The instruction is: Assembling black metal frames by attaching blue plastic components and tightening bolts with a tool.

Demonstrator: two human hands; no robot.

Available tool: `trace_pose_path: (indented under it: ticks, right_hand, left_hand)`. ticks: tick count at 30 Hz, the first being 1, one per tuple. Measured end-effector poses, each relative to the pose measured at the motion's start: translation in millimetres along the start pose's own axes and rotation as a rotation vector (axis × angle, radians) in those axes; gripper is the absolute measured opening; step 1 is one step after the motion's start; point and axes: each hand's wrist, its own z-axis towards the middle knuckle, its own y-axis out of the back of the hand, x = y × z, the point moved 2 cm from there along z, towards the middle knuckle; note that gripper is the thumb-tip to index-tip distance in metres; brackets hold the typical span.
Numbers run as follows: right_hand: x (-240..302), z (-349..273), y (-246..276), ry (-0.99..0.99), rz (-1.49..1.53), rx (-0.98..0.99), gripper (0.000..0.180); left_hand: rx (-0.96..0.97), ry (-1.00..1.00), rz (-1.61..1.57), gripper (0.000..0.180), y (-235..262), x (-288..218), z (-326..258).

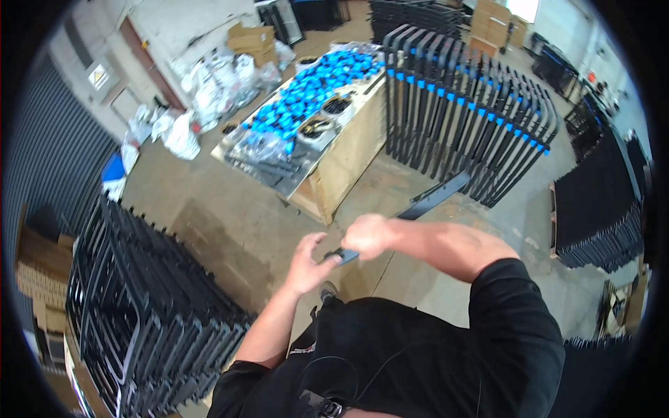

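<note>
Black flat metal bar [433,198] held at its near end.
Right hand [367,235] clenched around bar; left hand [306,263] half-open, fingertips at bar end; bar points toward 2 o'clock.

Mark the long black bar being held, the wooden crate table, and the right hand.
long black bar [435,198], head view, on its upper flat stretch.
wooden crate table [348,157], head view, on its bare side wall.
right hand [367,237], head view, on its back.
</note>
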Motion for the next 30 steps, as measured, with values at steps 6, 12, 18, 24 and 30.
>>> trace_pose_path:
  ticks: [6,12,18,24,30]
  right_hand:
    - [-5,11,19,-0.034,0.014,0.026,0.024]
    - [-46,58,57,-0.087,0.018,-0.095,0.025]
    - [-66,111,92,0.003,-0.08,-0.312,0.036]
    - [-101,36,175,-0.416,-0.258,-0.914,0.042]
    - [-201,-22,129,-0.887,0.647,-1.373,0.026]
  left_hand:
    - [0.628,0.254,0.035,0.046,-17,-6,47]
    - [0.606,0.246,0.076,0.041,29,19,119]
    - [0.619,0.201,-0.084,0.036,70,87,151]
    - [0.599,0.247,-0.059,0.047,105,117,147]
    - [0.601,0.33,0.0,0.055,133,146,159]
